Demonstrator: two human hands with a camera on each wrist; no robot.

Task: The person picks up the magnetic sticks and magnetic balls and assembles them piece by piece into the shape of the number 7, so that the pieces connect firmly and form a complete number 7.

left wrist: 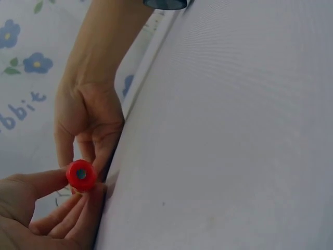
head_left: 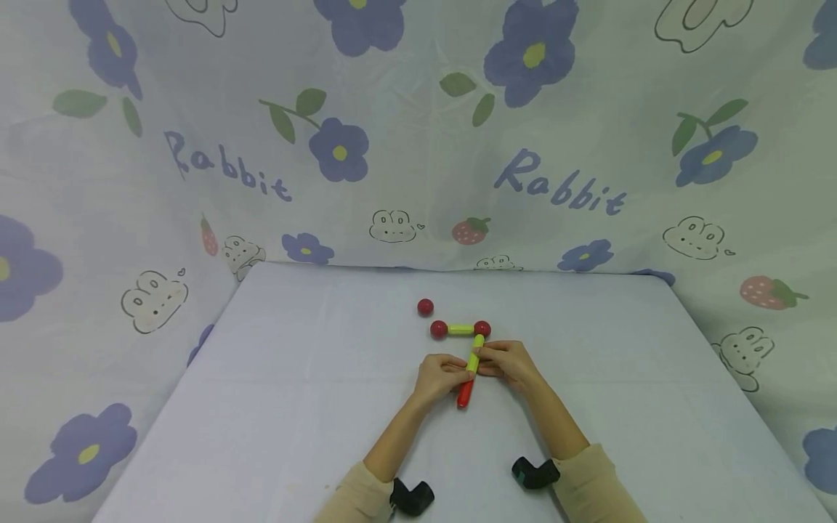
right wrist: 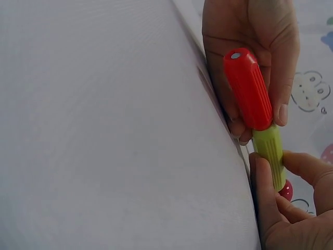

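Note:
My left hand (head_left: 437, 380) pinches a red ridged rod (head_left: 465, 395) close to where it meets a yellow-green rod (head_left: 479, 343) end to end. On the yellow-green rod, my right hand (head_left: 513, 363) has thumb and fingertips on either side. The far end of that rod meets a dark red ball (head_left: 482, 329). From this ball a second yellow-green rod (head_left: 461, 330) runs left to another dark red ball (head_left: 439, 330). In the right wrist view, a grey round spot shows on the free tip of the red rod (right wrist: 248, 89).
A loose dark red ball (head_left: 425, 307) lies behind the joined pieces. The white table (head_left: 294, 428) ends at the back against a curtain (head_left: 418, 145) printed with flowers and rabbits. Black wrist devices (head_left: 412, 498) protrude by both sleeves.

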